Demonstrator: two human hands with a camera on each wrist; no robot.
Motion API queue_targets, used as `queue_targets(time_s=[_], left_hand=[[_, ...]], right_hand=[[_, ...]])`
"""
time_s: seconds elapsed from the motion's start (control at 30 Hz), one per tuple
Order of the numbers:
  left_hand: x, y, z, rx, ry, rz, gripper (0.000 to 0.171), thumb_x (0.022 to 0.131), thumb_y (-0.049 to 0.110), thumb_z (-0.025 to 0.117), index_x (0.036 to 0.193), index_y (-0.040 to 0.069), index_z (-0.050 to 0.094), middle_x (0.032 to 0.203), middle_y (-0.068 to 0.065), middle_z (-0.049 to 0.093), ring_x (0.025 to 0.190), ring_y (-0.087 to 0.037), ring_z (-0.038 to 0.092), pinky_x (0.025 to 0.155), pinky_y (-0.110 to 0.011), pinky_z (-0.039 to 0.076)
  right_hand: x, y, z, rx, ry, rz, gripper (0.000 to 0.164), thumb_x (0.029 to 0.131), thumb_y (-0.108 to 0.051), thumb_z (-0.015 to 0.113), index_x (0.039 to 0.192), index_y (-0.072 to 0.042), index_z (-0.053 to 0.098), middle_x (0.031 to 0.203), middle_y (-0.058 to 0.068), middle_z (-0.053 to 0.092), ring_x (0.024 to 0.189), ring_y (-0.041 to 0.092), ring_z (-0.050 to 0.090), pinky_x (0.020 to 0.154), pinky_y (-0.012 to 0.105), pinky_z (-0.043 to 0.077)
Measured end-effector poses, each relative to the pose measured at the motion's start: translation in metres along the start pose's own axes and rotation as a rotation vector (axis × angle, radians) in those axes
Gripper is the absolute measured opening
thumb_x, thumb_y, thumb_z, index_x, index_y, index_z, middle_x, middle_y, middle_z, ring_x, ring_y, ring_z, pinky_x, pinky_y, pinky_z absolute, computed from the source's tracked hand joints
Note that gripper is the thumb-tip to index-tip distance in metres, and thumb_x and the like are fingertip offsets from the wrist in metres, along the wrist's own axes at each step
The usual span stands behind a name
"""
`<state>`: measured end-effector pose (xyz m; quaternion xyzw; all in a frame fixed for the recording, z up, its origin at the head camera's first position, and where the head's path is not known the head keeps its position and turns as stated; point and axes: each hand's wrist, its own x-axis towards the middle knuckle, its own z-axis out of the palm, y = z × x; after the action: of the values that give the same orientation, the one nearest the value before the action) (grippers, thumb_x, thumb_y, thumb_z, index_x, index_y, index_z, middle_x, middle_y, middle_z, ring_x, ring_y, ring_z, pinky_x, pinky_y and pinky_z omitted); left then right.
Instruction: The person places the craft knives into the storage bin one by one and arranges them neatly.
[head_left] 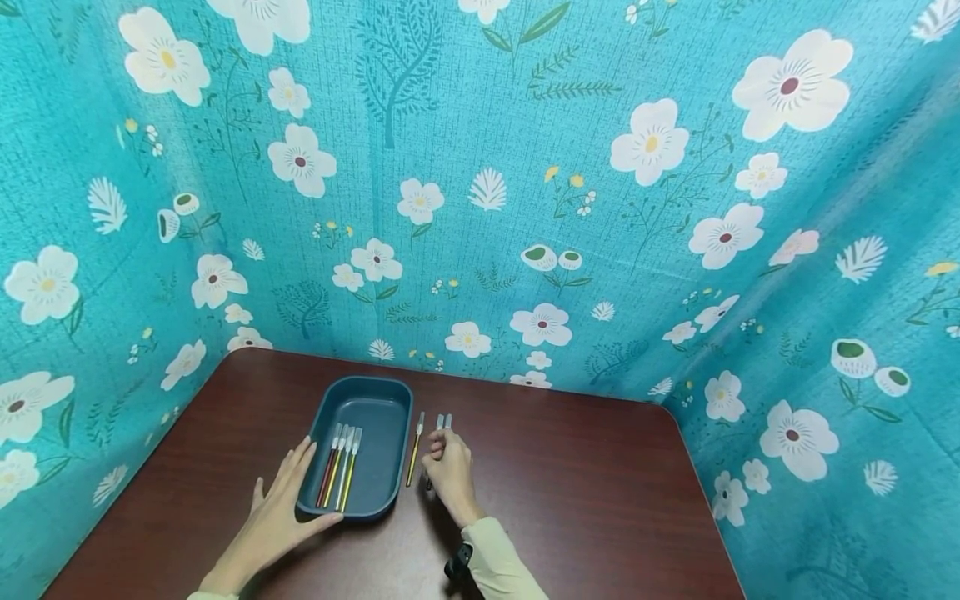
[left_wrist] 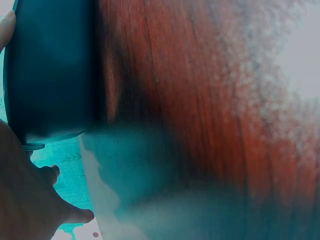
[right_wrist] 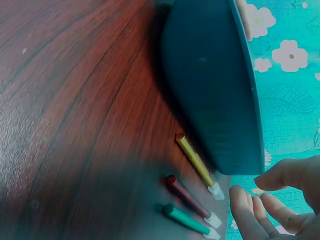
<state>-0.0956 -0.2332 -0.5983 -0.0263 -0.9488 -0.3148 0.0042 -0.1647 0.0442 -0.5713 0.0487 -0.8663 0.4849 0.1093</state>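
A dark blue-grey tray (head_left: 384, 442) holds several slim pens (head_left: 341, 467) with clear caps, lying side by side. My left hand (head_left: 273, 512) is spread around the tray's near left corner, fingers along the left side and thumb at the near rim. Right of the tray, a gold pen (right_wrist: 194, 160) lies on the table. Beside it are a dark red pen (right_wrist: 187, 196) and a green pen (right_wrist: 186, 220), mostly hidden under my right hand (head_left: 450, 471) in the head view. That hand hovers close over them, thumb and bent fingers apart in the right wrist view.
The dark reddish-brown wooden table (head_left: 585, 492) extends to the right of the hands. Turquoise flowered cloth (head_left: 465, 250) hangs behind the table and along both sides. A black device (head_left: 459, 561) sits at the right sleeve's cuff.
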Motion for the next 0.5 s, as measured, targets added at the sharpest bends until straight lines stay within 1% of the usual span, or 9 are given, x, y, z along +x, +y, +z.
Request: queue_targets(time_s=[0.17, 0.3, 0.4, 0.5], left_hand=[[0.001, 0.000, 0.000, 0.004, -0.002, -0.002, 0.126, 0.079, 0.065, 0.084, 0.170, 0.014, 0.014, 0.172, -0.023, 0.019, 0.153, -0.056, 0.017, 0.103, -0.093, 0.008], [0.001, 0.001, 0.000, 0.013, -0.002, -0.007, 0.126, 0.079, 0.066, 0.084, 0.170, 0.013, 0.015, 0.172, -0.023, 0.019, 0.153, -0.056, 0.017, 0.103, -0.093, 0.008], [0.000, 0.001, 0.000, 0.017, -0.001, -0.011, 0.126, 0.079, 0.066, 0.084, 0.170, 0.013, 0.015, 0.172, -0.023, 0.019, 0.153, -0.056, 0.017, 0.103, -0.093, 0.008], [0.001, 0.000, 0.000, 0.014, -0.004, -0.013, 0.127, 0.079, 0.067, 0.084, 0.170, 0.013, 0.014, 0.172, -0.022, 0.018, 0.154, -0.055, 0.016, 0.104, -0.093, 0.007]], right_hand=[[0.001, 0.006, -0.004, 0.006, -0.012, 0.044, 0.030, 0.078, 0.013, 0.070, 0.106, 0.002, 0.070, 0.088, 0.010, 0.067, 0.079, 0.019, 0.067, 0.070, 0.025, 0.053], [0.000, 0.012, -0.004, 0.002, -0.001, 0.049, 0.030, 0.077, 0.014, 0.071, 0.105, 0.004, 0.070, 0.089, 0.013, 0.068, 0.079, 0.021, 0.068, 0.069, 0.025, 0.055], [-0.001, 0.018, -0.002, -0.025, 0.019, 0.044, 0.029, 0.076, 0.014, 0.073, 0.103, 0.004, 0.070, 0.088, 0.014, 0.069, 0.077, 0.019, 0.067, 0.069, 0.027, 0.055], [-0.001, 0.023, -0.001, -0.059, 0.040, 0.055, 0.030, 0.075, 0.013, 0.074, 0.102, 0.003, 0.071, 0.087, 0.011, 0.068, 0.075, 0.014, 0.064, 0.069, 0.028, 0.054]])
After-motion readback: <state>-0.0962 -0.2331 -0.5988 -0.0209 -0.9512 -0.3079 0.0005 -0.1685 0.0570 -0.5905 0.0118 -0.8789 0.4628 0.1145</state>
